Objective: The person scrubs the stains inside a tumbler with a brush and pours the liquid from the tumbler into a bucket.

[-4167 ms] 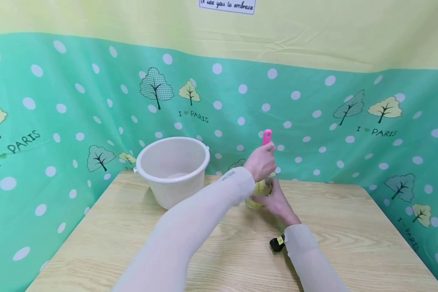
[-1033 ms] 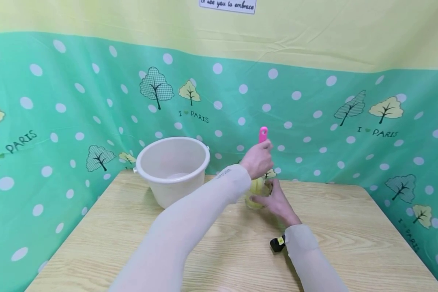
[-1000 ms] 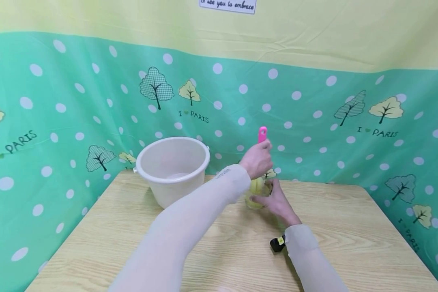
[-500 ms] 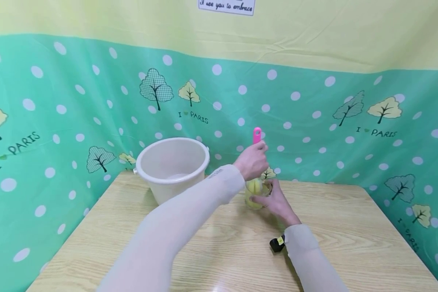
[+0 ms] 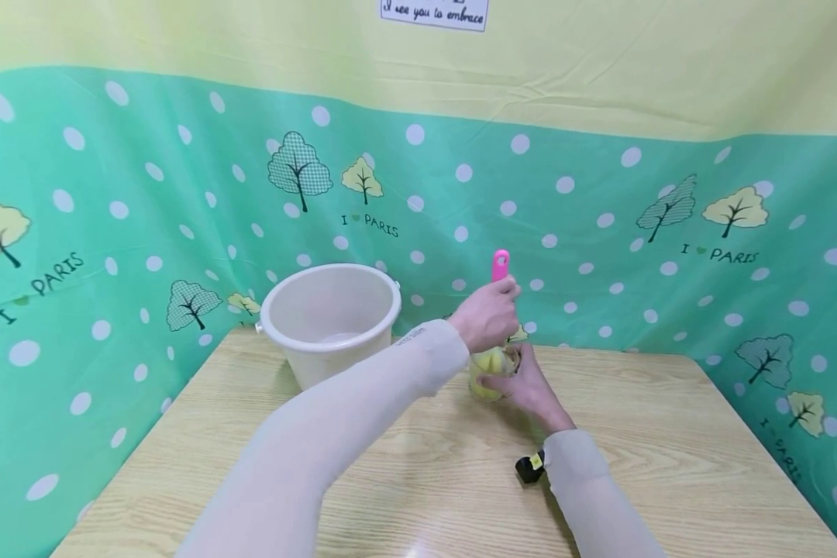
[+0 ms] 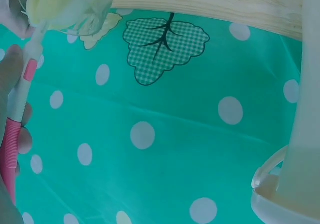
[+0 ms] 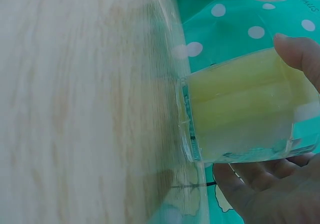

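Observation:
My left hand [image 5: 487,316] grips the pink and white handle of a cup brush [image 5: 500,266], whose pink end stands up above the fist. In the left wrist view the brush handle [image 6: 19,96] runs up to a pale yellow sponge head [image 6: 55,4] inside a clear glass [image 6: 102,19]. My right hand [image 5: 530,385] holds the glass [image 5: 483,387] at the table. In the right wrist view the thumb is on one side of the glass [image 7: 240,109] and fingers on the other, with the yellow sponge filling much of it. The left arm hides part of the table behind it.
A white bucket [image 5: 331,341] stands to the left of the glass, on the wooden table [image 5: 418,480]. A black wrist camera [image 5: 528,467] sits by the right cuff. Green and yellow dotted cloth [image 5: 586,225] hangs behind and at both sides.
Over the last second the left hand and brush handle shift left, then back right and slightly down. The sponge sits lower in the glass than half a second ago. The right hand stays put.

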A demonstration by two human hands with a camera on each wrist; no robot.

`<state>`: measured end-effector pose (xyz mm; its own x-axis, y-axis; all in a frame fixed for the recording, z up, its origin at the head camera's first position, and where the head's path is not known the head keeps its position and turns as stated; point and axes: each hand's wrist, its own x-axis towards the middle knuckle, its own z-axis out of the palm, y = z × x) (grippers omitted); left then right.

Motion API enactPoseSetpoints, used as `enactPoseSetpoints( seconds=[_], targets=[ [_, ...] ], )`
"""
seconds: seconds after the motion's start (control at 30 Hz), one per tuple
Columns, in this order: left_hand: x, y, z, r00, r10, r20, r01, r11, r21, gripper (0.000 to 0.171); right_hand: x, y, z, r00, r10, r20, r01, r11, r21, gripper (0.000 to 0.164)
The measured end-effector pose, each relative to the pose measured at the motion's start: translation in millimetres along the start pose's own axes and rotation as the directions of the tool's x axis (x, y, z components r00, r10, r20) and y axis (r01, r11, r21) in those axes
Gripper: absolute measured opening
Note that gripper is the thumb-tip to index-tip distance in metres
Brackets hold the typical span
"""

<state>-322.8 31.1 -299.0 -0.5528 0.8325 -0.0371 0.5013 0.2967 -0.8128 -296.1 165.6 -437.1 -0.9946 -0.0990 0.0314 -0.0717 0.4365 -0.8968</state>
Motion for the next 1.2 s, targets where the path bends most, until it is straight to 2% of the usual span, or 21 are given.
enactPoseSetpoints(
  seconds=[0.2, 0.47, 1.0, 1.2],
  targets=[
    [2.1, 3.0, -3.9, 0.999, 0.013, -0.038, -0.012, 0.999, 0.037, 0.011, 0, 0, 0, 1.0, -0.022, 0.005, 0.022, 1.0, 0.011, 0.093],
    [10.5, 7.5, -10.4, 0.995, 0.047, -0.086, -0.039, 0.995, 0.095, 0.013, 0, 2, 1, 0.988, -0.157, 0.002, 0.157, 0.987, 0.034, 0.108],
    [23.6, 12.4, -14.0, 0.994, 0.088, -0.07, -0.069, 0.969, 0.237, 0.017, 2, 3, 0, 0.982, -0.19, -0.015, 0.19, 0.981, 0.033, 0.107],
    [26.1, 13.2, -13.9, 0.992, 0.1, -0.078, -0.077, 0.965, 0.251, 0.018, 0, 2, 0, 0.981, -0.196, -0.013, 0.196, 0.981, 0.003, 0.111]
  ],
)
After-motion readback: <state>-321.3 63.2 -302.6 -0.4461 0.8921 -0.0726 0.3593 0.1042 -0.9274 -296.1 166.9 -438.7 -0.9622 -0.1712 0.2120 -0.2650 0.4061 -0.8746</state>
